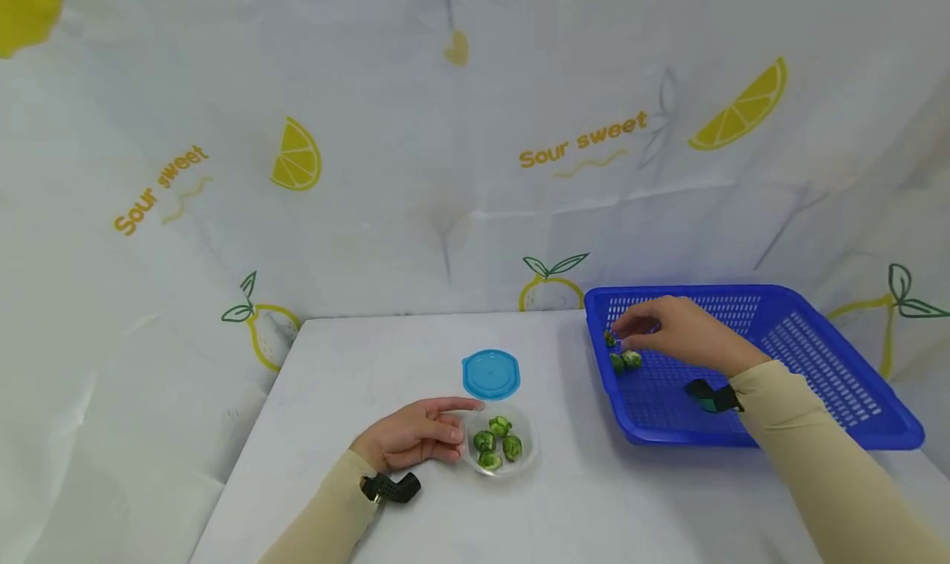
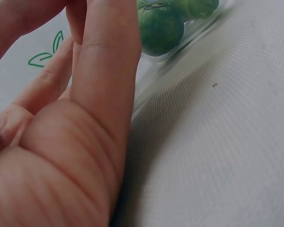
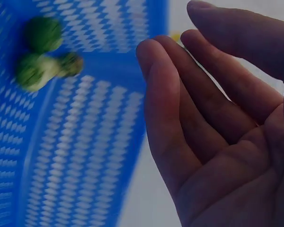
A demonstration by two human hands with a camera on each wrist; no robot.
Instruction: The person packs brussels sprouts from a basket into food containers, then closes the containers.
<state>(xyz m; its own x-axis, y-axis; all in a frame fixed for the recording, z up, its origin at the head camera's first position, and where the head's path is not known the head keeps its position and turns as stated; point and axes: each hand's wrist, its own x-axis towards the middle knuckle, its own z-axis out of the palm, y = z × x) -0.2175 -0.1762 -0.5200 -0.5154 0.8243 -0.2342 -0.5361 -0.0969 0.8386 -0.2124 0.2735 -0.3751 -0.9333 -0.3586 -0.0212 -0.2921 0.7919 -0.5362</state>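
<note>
My left hand point(image 1: 419, 434) is at the left side of a small clear plastic container point(image 1: 529, 458). Its index finger reaches along the far rim, with the thumb and other fingertips against the near left wall. Several Brussels sprouts point(image 1: 512, 447) lie inside; part of them shows beyond the fingers in the left wrist view. Over the left end of a blue plastic basket point(image 1: 742, 450) hangs my right hand point(image 1: 675, 331), fingers bent loosely and nothing between them. Three Brussels sprouts point(image 3: 43, 34) sit in the basket's corner, close below those fingertips in the head view.
A round blue lid point(image 1: 491, 374) lies flat on the white table point(image 1: 371, 358), just behind the container. Behind the table hangs a white lemon-print sheet point(image 1: 416, 218). The basket's raised walls enclose the right hand's area.
</note>
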